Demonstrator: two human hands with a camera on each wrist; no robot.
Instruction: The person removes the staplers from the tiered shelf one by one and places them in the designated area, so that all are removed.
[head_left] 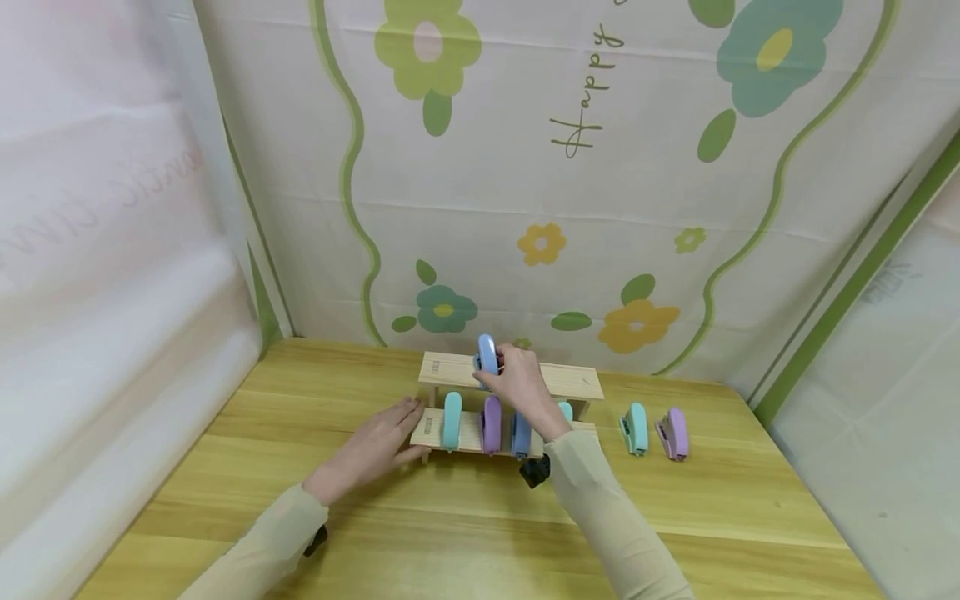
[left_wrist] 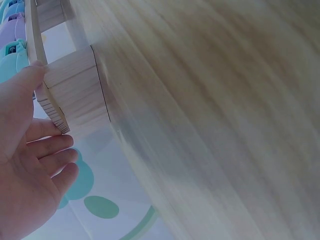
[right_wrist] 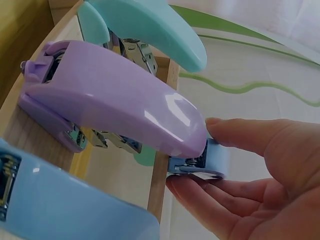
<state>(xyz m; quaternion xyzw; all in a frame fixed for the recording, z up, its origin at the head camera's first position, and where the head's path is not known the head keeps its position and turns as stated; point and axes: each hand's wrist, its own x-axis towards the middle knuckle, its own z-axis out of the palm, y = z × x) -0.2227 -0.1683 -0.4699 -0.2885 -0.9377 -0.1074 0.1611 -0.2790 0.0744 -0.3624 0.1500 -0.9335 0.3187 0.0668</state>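
My right hand (head_left: 521, 382) pinches a light blue stapler (head_left: 487, 354) between thumb and fingers at the upper tier (head_left: 570, 381) of a two-step wooden stand. In the right wrist view, a purple stapler (right_wrist: 125, 95) partly covers the held blue stapler (right_wrist: 216, 159). At the stand's left end, my left hand (head_left: 381, 442) grips the lower tier (left_wrist: 55, 107), thumb at one edge and index finger at the other. On that tier stand a teal stapler (head_left: 452, 421), the purple one, a darker blue stapler (head_left: 521, 435) and another teal stapler (head_left: 566, 410), partly hidden by my right wrist.
To the right of the stand, a teal stapler (head_left: 636, 428) and a purple stapler (head_left: 675, 433) stand on the wood-grain table (head_left: 450, 533). A flower-printed cloth (head_left: 480, 183) hangs behind the table, with white cloth walls at both sides.
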